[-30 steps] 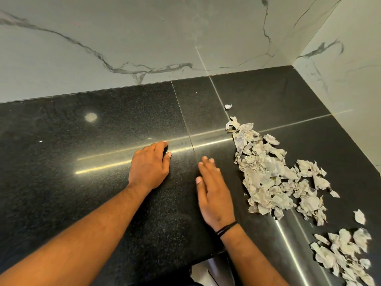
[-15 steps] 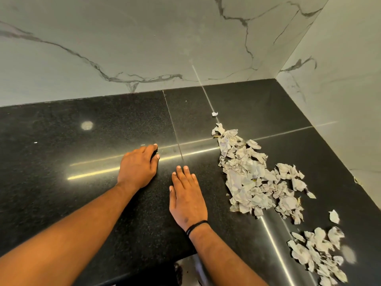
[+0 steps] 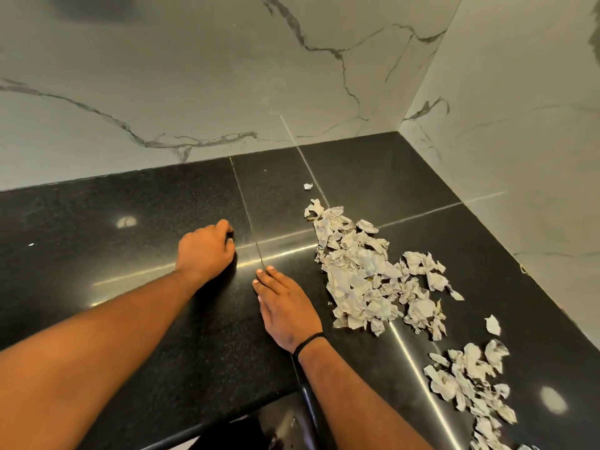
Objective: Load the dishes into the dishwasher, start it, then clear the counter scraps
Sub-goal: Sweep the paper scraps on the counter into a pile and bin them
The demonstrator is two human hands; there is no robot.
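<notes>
Crumpled pale paper scraps lie in a long pile [image 3: 363, 271] on the black granite counter [image 3: 130, 287]. A second, smaller pile [image 3: 470, 384] sits at the lower right. My right hand [image 3: 285, 306] lies on the counter with straight fingers, just left of the long pile and apart from it. A black band circles its wrist. My left hand [image 3: 206, 251] rests on the counter farther left, its fingers curled under with nothing visible in them.
One stray scrap [image 3: 307, 186] lies behind the long pile and another [image 3: 492, 324] lies between the two piles. Marble walls [image 3: 227, 76] close the counter at the back and right, forming a corner. The counter's front edge [image 3: 194, 427] runs below my arms.
Both hands have slid left along the counter, away from the long pile. My left hand's fingers have curled under. The scraps have not moved.
</notes>
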